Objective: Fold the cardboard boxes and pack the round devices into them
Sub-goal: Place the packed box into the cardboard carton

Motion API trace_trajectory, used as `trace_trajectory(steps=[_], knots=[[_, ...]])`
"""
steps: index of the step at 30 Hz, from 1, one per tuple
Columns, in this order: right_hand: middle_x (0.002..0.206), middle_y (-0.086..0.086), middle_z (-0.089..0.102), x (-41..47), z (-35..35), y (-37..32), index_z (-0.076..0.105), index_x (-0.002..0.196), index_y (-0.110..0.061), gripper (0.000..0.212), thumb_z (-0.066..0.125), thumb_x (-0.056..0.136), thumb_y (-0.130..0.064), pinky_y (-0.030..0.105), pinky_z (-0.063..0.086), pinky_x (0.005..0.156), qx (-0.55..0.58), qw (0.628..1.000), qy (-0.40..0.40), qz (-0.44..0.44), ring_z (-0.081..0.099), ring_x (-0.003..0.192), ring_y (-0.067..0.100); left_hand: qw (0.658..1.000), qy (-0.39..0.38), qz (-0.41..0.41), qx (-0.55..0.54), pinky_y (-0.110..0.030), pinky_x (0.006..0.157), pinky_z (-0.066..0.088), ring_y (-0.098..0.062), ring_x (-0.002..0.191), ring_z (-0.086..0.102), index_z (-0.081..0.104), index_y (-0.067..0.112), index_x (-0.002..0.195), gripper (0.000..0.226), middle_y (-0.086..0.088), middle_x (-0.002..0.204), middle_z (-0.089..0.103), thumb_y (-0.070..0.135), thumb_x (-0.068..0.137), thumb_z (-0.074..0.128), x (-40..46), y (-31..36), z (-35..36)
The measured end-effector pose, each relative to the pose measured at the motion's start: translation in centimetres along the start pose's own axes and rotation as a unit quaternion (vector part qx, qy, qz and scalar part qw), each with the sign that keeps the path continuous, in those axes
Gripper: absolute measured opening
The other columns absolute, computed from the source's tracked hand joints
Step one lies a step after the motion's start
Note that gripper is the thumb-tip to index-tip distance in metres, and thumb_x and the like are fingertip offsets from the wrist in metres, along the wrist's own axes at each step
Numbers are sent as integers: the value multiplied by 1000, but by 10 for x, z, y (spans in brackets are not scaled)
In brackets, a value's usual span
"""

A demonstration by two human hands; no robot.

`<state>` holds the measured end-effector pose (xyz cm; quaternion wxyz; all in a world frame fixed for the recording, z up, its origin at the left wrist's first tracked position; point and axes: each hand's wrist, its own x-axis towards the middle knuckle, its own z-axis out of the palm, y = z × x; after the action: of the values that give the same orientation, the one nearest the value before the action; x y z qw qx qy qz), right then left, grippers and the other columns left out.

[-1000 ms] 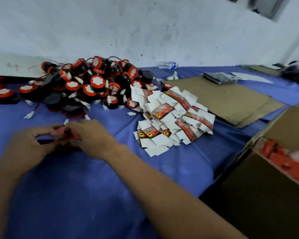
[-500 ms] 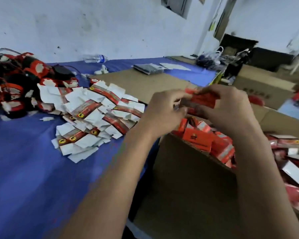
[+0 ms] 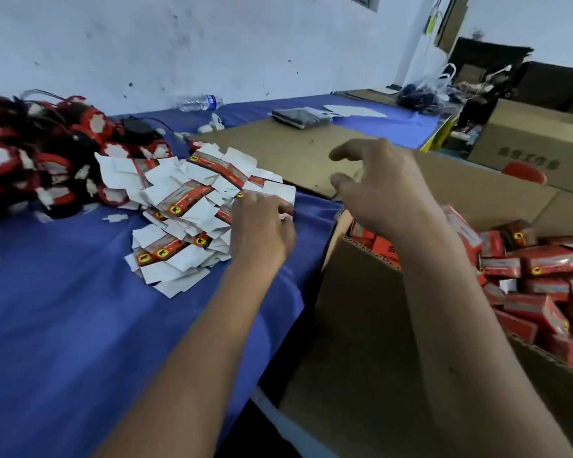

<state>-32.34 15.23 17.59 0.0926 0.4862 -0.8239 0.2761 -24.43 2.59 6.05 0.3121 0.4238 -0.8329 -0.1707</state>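
Left hand [image 3: 262, 231] pinches a flat carton [image 3: 272, 193] off the bench-edge pile, right hand [image 3: 382, 185] spread empty; folding likely next.

The two hands no longer meet around a small red box above the carton; that box is gone from their grip. The left hand [image 3: 262, 233] now sits down at the near edge of the heap of flat box blanks [image 3: 192, 206], its fingertips [image 3: 283, 209] pinching the edge of one blank. The right hand [image 3: 382, 183] now hovers apart from it over the open carton [image 3: 361, 292], fingers loosely spread and holding nothing.
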Motion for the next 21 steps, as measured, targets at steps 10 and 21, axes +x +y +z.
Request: trace_trajectory(steps=[10,21], knots=[[116,12,70,59,165,-45,65,120,-10,38,67,90,-33,37,51,90,98,985,-136,44,63,111,34,989,-28,-140,35,-51,117,33,-47,138,35,54,13,131,67,-20,156,27,39,78,84,-17,-93,-14],[137,13,54,96,249,-101,49,140,-20,79,86,76,-48,33,42,93,114,966,-232,27,46,129,28,847,147,-321,-397,-27,63,46,-17,73,59,63,14,82,13,3,81,66,3,78,58,0,-120,-27]])
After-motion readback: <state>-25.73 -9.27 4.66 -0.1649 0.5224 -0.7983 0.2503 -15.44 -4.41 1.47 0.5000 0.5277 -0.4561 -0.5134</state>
